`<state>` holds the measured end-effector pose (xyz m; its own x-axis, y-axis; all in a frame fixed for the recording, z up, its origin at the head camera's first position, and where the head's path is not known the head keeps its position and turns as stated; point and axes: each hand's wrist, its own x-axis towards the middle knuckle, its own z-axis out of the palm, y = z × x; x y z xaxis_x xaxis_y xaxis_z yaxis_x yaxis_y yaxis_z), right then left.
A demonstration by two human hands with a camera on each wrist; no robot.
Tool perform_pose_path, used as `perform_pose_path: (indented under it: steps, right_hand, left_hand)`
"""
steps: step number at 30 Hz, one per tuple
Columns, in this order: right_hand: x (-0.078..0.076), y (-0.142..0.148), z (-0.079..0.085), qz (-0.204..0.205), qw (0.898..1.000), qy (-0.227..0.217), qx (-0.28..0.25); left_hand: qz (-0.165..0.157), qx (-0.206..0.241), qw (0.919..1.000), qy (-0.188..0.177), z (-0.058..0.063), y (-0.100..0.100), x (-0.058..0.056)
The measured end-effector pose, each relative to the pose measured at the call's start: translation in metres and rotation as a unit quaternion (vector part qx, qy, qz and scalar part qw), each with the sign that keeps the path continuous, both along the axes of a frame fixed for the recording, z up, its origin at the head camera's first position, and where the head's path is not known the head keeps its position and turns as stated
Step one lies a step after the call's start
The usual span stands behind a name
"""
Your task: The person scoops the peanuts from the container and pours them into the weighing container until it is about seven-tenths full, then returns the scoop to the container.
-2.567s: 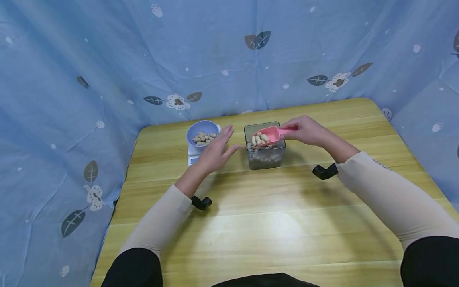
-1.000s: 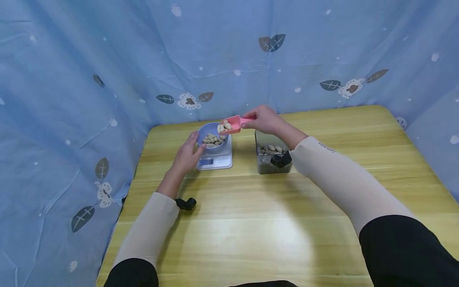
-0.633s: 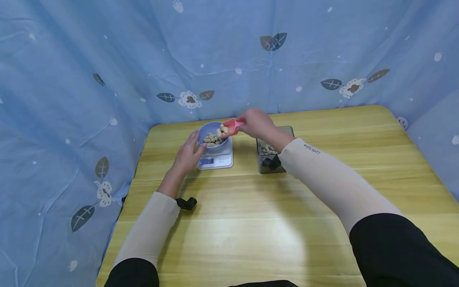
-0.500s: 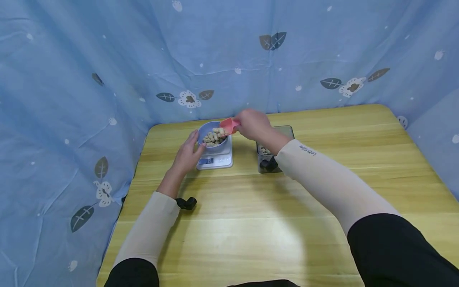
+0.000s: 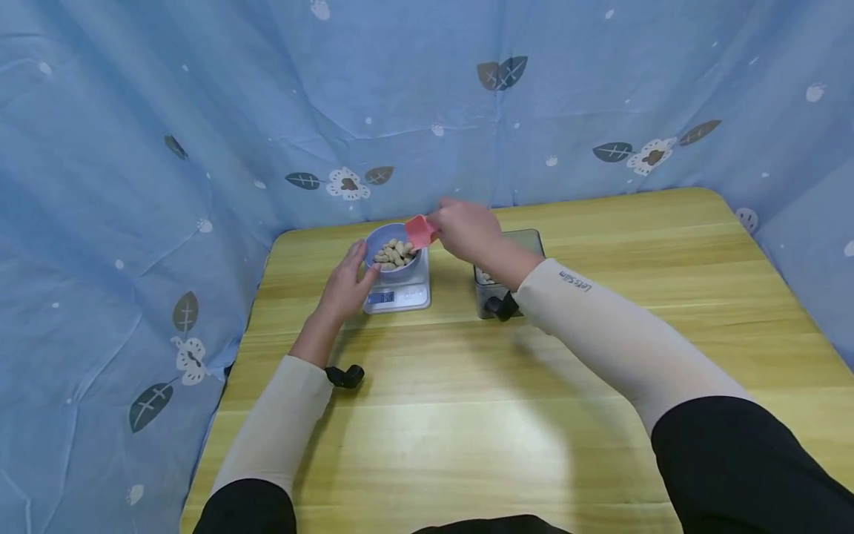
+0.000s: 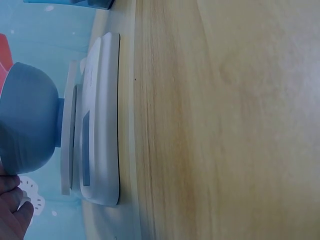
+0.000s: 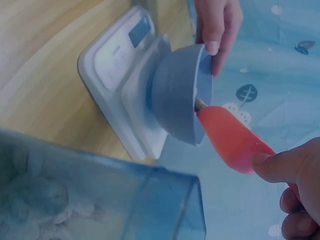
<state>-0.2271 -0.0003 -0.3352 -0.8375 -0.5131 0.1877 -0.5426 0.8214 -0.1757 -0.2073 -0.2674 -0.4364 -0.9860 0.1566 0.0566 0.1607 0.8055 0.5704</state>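
My left hand holds the side of a blue bowl, thumb in front and fingers round the left of the rim. The bowl stands on a white kitchen scale with a lit display and contains unshelled peanuts. My right hand grips the handle of a pink scoop. In the right wrist view the scoop tilts steeply down at the bowl's rim, a peanut at its lip. Most of the scoop's inside is hidden from the head view.
A grey see-through container with more peanuts stands right of the scale, partly hidden under my right forearm. A wooden table carries everything. A blue patterned curtain hangs close behind its far edge.
My right hand has carried the loaded scoop from the container left to the bowl and tipped it; peanuts have slid into the bowl. My left hand has come to the bowl's side.
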Motion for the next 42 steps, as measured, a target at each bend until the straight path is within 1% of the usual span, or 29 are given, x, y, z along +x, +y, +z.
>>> perform_pose_path:
  steps: [3, 7, 13, 18, 24, 27, 29, 32, 36, 39, 42]
  right_hand:
    - [0.000, 0.004, 0.003, -0.002, 1.000, 0.003, 0.008]
    - [-0.001, 0.012, 0.005, -0.009, 1.000, -0.009, 0.013]
    - [0.000, 0.032, 0.007, -0.017, 0.999, -0.039, -0.010]
    - [0.006, 0.063, 0.010, -0.031, 0.995, -0.084, -0.045]
    - [0.014, 0.109, 0.017, -0.030, 0.987, -0.121, -0.104]
    - [0.018, 0.128, 0.016, -0.040, 0.984, -0.128, -0.117]
    - [0.021, 0.139, 0.012, -0.048, 0.983, -0.130, -0.120]
    - [0.023, 0.149, 0.004, -0.053, 0.982, -0.132, -0.124]
    - [0.026, 0.153, -0.009, -0.048, 0.981, -0.140, -0.123]
    - [0.027, 0.152, -0.017, -0.046, 0.983, -0.141, -0.104]
    - [0.030, 0.151, -0.022, -0.047, 0.986, -0.137, -0.080]
  left_hand:
    - [-0.002, 0.003, 1.0000, 0.000, 0.001, 0.000, 0.001]
    - [-0.003, 0.003, 1.0000, 0.000, 0.001, -0.001, 0.001]
    - [-0.002, 0.001, 1.0000, -0.006, 0.003, 0.000, 0.002]
    - [-0.002, 0.002, 0.9999, -0.013, 0.005, 0.004, 0.000]
    - [0.004, -0.004, 0.9997, -0.025, 0.007, 0.003, 0.000]
    - [0.008, -0.009, 0.9998, -0.013, 0.012, 0.004, 0.001]
    - [0.006, -0.013, 0.9999, 0.001, 0.017, 0.008, 0.003]
    - [-0.013, -0.027, 0.9993, 0.023, 0.025, 0.019, 0.006]
    - [-0.057, -0.034, 0.9967, 0.047, 0.034, 0.041, 0.012]
    - [-0.091, -0.026, 0.9935, 0.064, 0.038, 0.061, 0.018]
    - [-0.122, -0.023, 0.9899, 0.069, 0.041, 0.083, 0.024]
